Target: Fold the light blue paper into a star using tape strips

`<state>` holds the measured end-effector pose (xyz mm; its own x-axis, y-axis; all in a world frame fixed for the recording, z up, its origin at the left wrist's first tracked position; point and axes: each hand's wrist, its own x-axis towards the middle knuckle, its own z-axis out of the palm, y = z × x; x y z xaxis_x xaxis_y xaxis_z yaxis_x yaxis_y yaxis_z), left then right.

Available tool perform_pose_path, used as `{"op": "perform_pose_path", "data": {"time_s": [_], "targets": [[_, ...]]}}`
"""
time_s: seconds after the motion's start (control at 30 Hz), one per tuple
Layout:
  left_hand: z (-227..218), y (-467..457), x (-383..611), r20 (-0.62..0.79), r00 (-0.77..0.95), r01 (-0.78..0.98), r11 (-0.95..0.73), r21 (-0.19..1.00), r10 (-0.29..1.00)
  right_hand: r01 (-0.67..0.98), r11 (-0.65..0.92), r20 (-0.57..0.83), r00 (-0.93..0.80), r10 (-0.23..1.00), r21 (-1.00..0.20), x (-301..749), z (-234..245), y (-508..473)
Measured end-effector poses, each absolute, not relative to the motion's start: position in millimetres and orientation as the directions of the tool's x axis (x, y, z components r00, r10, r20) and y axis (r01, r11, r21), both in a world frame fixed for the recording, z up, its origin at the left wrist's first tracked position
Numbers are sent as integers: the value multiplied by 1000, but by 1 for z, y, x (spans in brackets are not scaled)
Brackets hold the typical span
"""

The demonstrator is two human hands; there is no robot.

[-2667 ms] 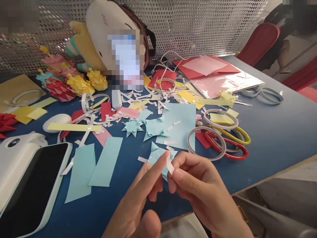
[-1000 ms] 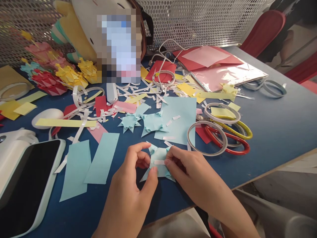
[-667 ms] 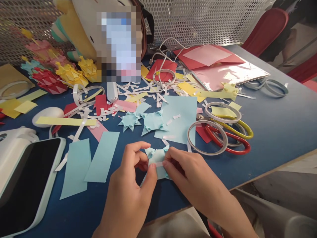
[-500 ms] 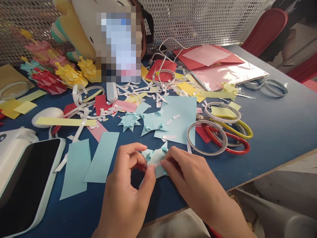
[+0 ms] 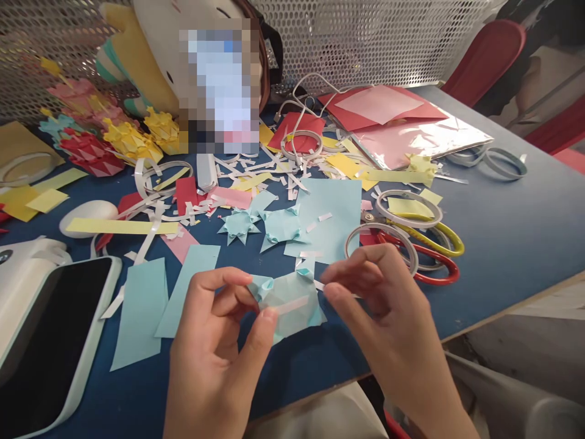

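Observation:
My left hand point(image 5: 223, 341) pinches the left corner of a folded light-blue paper piece point(image 5: 290, 296) between thumb and fingers, just above the table. Its corners are curled, and a pale strip of tape point(image 5: 292, 305) runs across its face. Off its right side, my right hand point(image 5: 379, 311) has thumb and forefinger drawn together, with a thin white strip point(image 5: 319, 285) at their tips. Just behind lie two folded blue paper pieces, one star-shaped point(image 5: 239, 225) and one wider point(image 5: 281, 225), beside a flat blue sheet point(image 5: 336, 213).
Tape rolls point(image 5: 409, 208) overlap scissors point(image 5: 445, 268) with red and yellow handles on the right. Blue paper strips point(image 5: 141, 311) and a phone point(image 5: 55, 341) lie at left. White scraps point(image 5: 256, 167) litter the middle. Folded paper ornaments point(image 5: 132, 140) stand at back left.
My right hand has drawn away to the right from the blue paper, a thin white strip at its fingertips. My left hand has shifted slightly left, still holding the paper.

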<state>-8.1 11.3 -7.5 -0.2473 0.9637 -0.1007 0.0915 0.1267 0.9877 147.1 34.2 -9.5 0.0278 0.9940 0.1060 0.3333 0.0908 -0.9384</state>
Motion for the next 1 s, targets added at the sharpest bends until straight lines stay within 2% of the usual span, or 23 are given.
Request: {"op": "perform_pose_path", "data": {"time_s": [0.07,0.1,0.17,0.3,0.43,0.57,0.67,0.87,1.0], "targets": [[-9,11,-9,-100,-224,76,120,990,969,59,-1,-6,-73,997,-998,144,-12,33],[-9,10,-9,-102,-217,68,120,991,971,-28,-48,-45,-110,993,-998,142,-13,32],[-7,10,-6,-131,-221,41,144,989,967,-118,-104,-90,-123,988,-987,138,-17,33],[0,11,1,-248,-261,-68,239,969,933,-189,-137,-123,-85,989,-972,132,-19,37],[3,12,1,-303,-209,-145,277,950,930,-233,-134,-124,-58,991,-963,133,-16,38],[3,12,-3,-288,-136,-196,259,946,948,-213,-92,-98,17,995,-973,134,-14,39],[1,12,-5,-254,-137,-136,235,962,957,-184,-45,-58,67,996,-982,135,-14,39],[-4,14,-10,-342,-71,23,344,939,937,-114,56,50,60,997,-992,136,-18,40],[-3,14,-8,-333,-155,67,347,936,930,-53,128,126,41,991,-990,138,-22,40]]}}
